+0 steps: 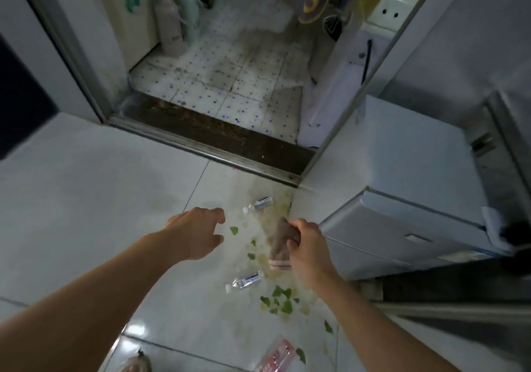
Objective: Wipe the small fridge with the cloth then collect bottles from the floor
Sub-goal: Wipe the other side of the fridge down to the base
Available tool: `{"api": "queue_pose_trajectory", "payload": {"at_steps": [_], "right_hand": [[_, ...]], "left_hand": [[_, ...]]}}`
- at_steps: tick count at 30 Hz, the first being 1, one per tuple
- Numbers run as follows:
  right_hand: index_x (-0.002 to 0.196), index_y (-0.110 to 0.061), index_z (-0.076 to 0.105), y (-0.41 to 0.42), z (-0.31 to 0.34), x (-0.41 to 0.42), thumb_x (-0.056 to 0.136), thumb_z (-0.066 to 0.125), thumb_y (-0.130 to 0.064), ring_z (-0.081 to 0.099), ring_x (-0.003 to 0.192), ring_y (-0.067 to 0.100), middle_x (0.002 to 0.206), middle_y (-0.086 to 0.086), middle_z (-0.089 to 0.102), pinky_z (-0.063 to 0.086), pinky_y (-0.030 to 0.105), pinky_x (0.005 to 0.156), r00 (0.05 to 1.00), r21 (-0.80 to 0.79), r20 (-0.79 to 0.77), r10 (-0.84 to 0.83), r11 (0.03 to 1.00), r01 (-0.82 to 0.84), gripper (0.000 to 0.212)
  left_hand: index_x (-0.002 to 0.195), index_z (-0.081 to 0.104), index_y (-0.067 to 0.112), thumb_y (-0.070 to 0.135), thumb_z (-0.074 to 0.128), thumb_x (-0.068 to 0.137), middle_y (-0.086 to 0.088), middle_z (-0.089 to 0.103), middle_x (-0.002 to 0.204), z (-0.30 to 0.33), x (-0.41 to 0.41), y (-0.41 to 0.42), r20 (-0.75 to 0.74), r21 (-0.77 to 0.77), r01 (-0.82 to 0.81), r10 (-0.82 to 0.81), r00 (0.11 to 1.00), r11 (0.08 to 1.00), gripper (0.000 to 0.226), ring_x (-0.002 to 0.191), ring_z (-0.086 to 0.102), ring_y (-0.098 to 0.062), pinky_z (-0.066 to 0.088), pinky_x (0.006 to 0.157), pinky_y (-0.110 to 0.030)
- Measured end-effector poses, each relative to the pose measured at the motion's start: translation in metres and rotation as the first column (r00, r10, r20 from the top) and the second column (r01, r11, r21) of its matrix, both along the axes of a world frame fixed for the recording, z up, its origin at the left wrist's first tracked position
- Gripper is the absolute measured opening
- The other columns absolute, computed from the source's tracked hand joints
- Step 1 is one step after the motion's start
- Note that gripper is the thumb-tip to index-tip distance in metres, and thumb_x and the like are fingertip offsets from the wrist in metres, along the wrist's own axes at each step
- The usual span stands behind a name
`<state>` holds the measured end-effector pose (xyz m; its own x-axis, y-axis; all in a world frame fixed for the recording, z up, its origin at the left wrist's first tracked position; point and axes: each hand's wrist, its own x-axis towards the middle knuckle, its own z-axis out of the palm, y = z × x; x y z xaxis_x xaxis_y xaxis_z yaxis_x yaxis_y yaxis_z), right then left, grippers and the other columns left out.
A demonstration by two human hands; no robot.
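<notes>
A small white fridge [396,187] stands low at the right, seen from above. My right hand [309,246] grips a folded brown cloth [281,245] that hangs down just left of the fridge's front corner. Two small clear plastic bottles lie on the white tile floor: one [258,204] near the door threshold, the other [244,280] below the cloth. My left hand [198,232] hovers over the floor left of the bottles, fingers loosely curled, holding nothing.
Green leaf scraps [280,299] and yellowish stains litter the floor by the fridge. A red-and-white wrapper [277,356] lies at the bottom edge. A dark threshold [218,139] leads to a spotted-tile room with gas cylinders [169,26].
</notes>
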<state>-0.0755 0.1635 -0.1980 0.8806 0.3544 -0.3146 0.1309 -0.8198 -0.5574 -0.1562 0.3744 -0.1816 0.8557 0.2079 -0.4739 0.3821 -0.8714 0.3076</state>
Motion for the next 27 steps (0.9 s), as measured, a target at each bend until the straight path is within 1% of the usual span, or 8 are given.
{"api": "queue_pose_trajectory", "payload": {"at_steps": [3,7,13,18,21,23,25,27], "right_hand": [[0.124,-0.018,0.054,0.021,0.016,-0.008,0.094,0.050,-0.007,0.054,0.095,0.014,0.121,0.007,0.049,0.038,0.014,0.081,0.989,-0.047,0.041,-0.140,0.989,0.142,0.032],[0.123,-0.018,0.056,0.042,0.037,-0.017,0.094,0.049,-0.007,0.050,0.087,0.012,0.119,0.008,0.050,0.038,0.017,0.079,0.962,-0.057,0.099,-0.254,0.964,0.260,0.031],[0.124,-0.015,0.056,0.044,0.067,0.003,0.093,0.051,-0.009,0.058,0.100,0.021,0.120,0.010,0.051,0.043,0.023,0.085,0.920,-0.068,0.159,-0.359,0.925,0.373,0.032],[0.123,-0.013,0.055,0.025,0.086,0.032,0.094,0.050,-0.009,0.056,0.103,0.020,0.119,0.009,0.052,0.041,0.020,0.084,0.853,-0.024,0.184,-0.488,0.866,0.500,0.030],[0.124,-0.013,0.055,0.016,0.096,0.056,0.093,0.049,-0.006,0.055,0.109,0.022,0.122,0.008,0.050,0.043,0.028,0.095,0.810,0.027,0.160,-0.565,0.822,0.568,0.032],[0.126,-0.013,0.055,0.011,0.100,0.075,0.092,0.050,-0.005,0.054,0.109,0.020,0.123,0.008,0.050,0.042,0.027,0.098,0.778,0.065,0.159,-0.608,0.792,0.607,0.035],[0.126,-0.012,0.055,0.009,0.105,0.088,0.092,0.050,-0.004,0.053,0.109,0.019,0.123,0.008,0.051,0.042,0.025,0.097,0.748,0.087,0.142,-0.648,0.761,0.642,0.035],[0.124,-0.012,0.055,0.004,0.110,0.100,0.092,0.051,-0.004,0.054,0.109,0.018,0.121,0.007,0.052,0.042,0.020,0.092,0.713,0.111,0.130,-0.688,0.725,0.680,0.033]], "left_hand": [[0.129,0.043,0.031,0.040,0.053,0.090,0.004,0.057,0.127,0.016,0.005,0.035,0.001,-0.035,0.074,-0.074,0.997,0.997,0.042,0.116,0.054,-0.018,0.044,0.096,-0.035],[0.131,0.042,0.030,0.039,0.053,0.090,0.002,0.054,0.129,0.038,0.013,0.062,0.031,-0.075,0.177,-0.175,0.984,0.981,0.043,0.115,0.052,-0.020,0.043,0.098,-0.038],[0.129,0.043,0.030,0.038,0.053,0.091,0.002,0.055,0.128,0.064,0.053,0.075,0.074,-0.076,0.326,-0.320,0.944,0.942,0.040,0.111,0.053,-0.018,0.045,0.095,-0.037],[0.130,0.043,0.031,0.038,0.053,0.091,0.003,0.053,0.130,0.086,0.114,0.062,0.077,-0.064,0.437,-0.432,0.898,0.897,0.041,0.113,0.053,-0.017,0.045,0.096,-0.036],[0.126,0.047,0.030,0.035,0.055,0.090,0.002,0.056,0.124,0.098,0.152,0.044,0.100,-0.074,0.491,-0.484,0.870,0.868,0.037,0.109,0.054,-0.016,0.046,0.095,-0.037],[0.126,0.048,0.028,0.033,0.054,0.090,0.000,0.056,0.124,0.104,0.181,0.033,0.111,-0.055,0.554,-0.546,0.830,0.831,0.037,0.110,0.054,-0.018,0.046,0.094,-0.037],[0.130,0.046,0.026,0.031,0.053,0.090,-0.002,0.054,0.130,0.110,0.207,0.022,0.099,-0.054,0.600,-0.594,0.799,0.798,0.041,0.115,0.053,-0.020,0.045,0.096,-0.036],[0.134,0.043,0.026,0.031,0.052,0.090,-0.002,0.051,0.134,0.116,0.232,0.010,0.092,-0.046,0.636,-0.631,0.770,0.770,0.045,0.118,0.051,-0.020,0.045,0.095,-0.033]]}}
